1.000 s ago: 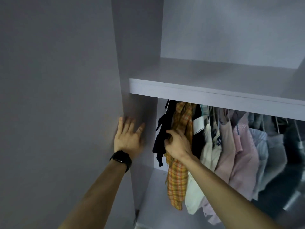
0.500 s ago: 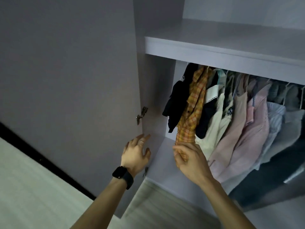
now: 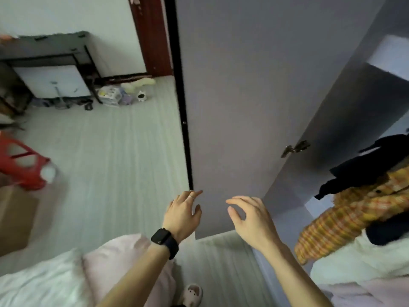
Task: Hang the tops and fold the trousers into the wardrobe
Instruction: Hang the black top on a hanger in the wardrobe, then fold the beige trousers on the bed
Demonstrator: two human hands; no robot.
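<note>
facing the open wardrobe door (image 3: 243,96), the biggest thing in view, with the wardrobe inside at the right edge. hung tops there: white top (image 3: 365,262), orange plaid shirt (image 3: 354,213), black top (image 3: 365,169), all apart from both hands. pink-white clothes pile (image 3: 99,269) lower left. left hand (image 3: 181,214) and right hand (image 3: 252,220) both empty, fingers loosely spread, in front of the door's lower part; cannot tell if they touch it. step looks like the gap between garments. next move calls for turning to the pile and gripping 1 piece.
</note>
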